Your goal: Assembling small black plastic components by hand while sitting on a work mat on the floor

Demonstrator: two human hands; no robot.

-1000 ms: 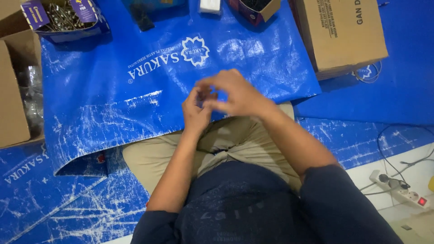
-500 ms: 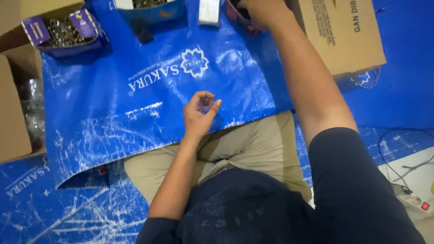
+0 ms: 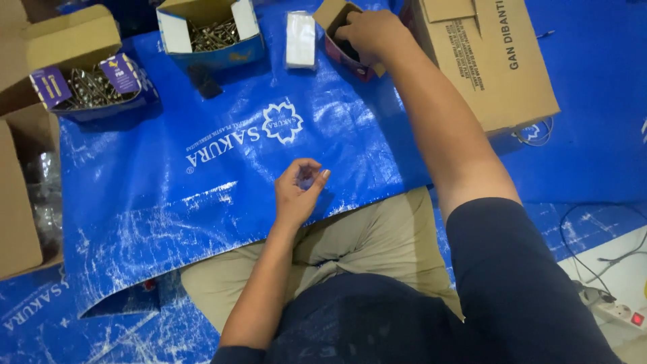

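My right hand (image 3: 372,32) reaches far forward, its fingers dipped into a small open box (image 3: 345,59) with a dark red wall and a brown flap; what the fingers hold is hidden. My left hand (image 3: 300,192) hovers over the blue woven sheet (image 3: 168,209) just ahead of my knee. Its thumb and fingers are curled into a loose ring, and I cannot tell whether something small sits between them.
A blue box of metal screws (image 3: 214,35) and another with purple flaps (image 3: 94,91) stand at the back left. Between them and the small box lie a black piece (image 3: 203,81) and a white packet (image 3: 300,39). A large cardboard carton (image 3: 502,67) stands right, a power strip (image 3: 610,311) lower right.
Both hands were together over my lap. The right hand then left the left hand and stretched forward into the small box, while the left stayed near my knee.
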